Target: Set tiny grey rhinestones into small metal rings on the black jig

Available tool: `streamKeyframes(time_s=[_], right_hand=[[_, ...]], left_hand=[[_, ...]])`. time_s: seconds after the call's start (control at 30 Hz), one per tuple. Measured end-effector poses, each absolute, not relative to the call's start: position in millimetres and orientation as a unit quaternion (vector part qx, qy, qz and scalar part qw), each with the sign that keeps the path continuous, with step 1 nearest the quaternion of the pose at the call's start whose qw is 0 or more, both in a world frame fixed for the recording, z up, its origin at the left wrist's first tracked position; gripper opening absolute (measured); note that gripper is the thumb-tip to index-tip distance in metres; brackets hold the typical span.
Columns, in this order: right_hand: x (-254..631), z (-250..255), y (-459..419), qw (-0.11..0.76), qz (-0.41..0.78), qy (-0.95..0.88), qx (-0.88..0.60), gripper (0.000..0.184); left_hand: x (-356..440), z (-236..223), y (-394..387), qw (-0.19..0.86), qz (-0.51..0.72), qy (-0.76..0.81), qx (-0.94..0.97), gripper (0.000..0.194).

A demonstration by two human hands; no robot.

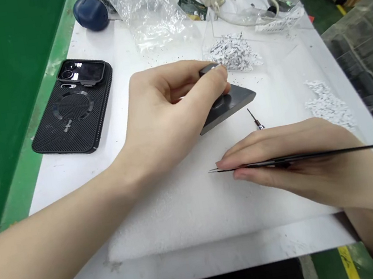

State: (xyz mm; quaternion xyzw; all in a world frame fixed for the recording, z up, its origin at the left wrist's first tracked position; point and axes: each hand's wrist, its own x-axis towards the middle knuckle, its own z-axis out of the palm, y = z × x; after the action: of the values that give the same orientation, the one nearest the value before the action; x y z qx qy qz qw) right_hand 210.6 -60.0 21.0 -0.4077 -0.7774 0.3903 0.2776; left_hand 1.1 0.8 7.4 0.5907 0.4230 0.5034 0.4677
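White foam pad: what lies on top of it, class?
A small screwdriver, its end hidden behind the right hand, and a dark piece, partly covered by the left hand.

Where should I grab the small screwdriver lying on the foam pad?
Probably pinch the small screwdriver at its thicker handle end, from above: it lies on the foam pad with the thin shaft pointing away, and that end sits beside your right hand.
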Motion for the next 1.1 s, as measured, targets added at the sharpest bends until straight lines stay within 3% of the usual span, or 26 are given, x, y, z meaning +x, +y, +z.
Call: streamKeyframes(time_s=[0.13, 0.43, 0.6, 0.67, 0.73, 0.8, 0.9, 1.0, 1.1], right_hand=[[208, 24, -62, 0.257, 0.406, -0.738, -0.473, 0.008], [208, 27, -61, 0.231, 0.400, -0.755, -0.465, 0.008], [212, 27, -64, 0.246, 0.427, -0.728, -0.477, 0.010], [213, 30, -66, 0.282, 0.428, -0.705, -0.490, 0.012], [213, 33, -68, 0.376, 0.392, -0.660, -0.519, 0.009], [214, 34, -67, 0.508, 0.325, -0.577, -0.551, 0.007], [221, 30, -59, 0.575, 0.328, -0.590, -0.462, 0.011], [233, 22, -48, 0.535, 0.389, -0.631, -0.406, 0.002], [242, 14, -41, 0.469, 0.448, -0.675, -0.352, 0.006]], left_hand=[[0, 9, -2, 0.434, 0.483, 0.437, 0.623, 0.029], [3, 12, -2, 0.407, 0.456, 0.456, 0.647, 0.043], [1, 11, -3, 0.412, 0.458, 0.446, 0.649, 0.036], [-1, 9, -4, 0.417, 0.459, 0.426, 0.659, 0.023], [-4, 6, -7, 0.423, 0.458, 0.389, 0.678, 0.013], [-7, 3, -9, 0.428, 0.450, 0.328, 0.711, 0.011], [-9, 1, -14, 0.405, 0.416, 0.248, 0.776, 0.016], [-9, 0, -16, 0.365, 0.365, 0.227, 0.826, 0.020], [-8, 0, -15, 0.353, 0.341, 0.235, 0.839, 0.021]])
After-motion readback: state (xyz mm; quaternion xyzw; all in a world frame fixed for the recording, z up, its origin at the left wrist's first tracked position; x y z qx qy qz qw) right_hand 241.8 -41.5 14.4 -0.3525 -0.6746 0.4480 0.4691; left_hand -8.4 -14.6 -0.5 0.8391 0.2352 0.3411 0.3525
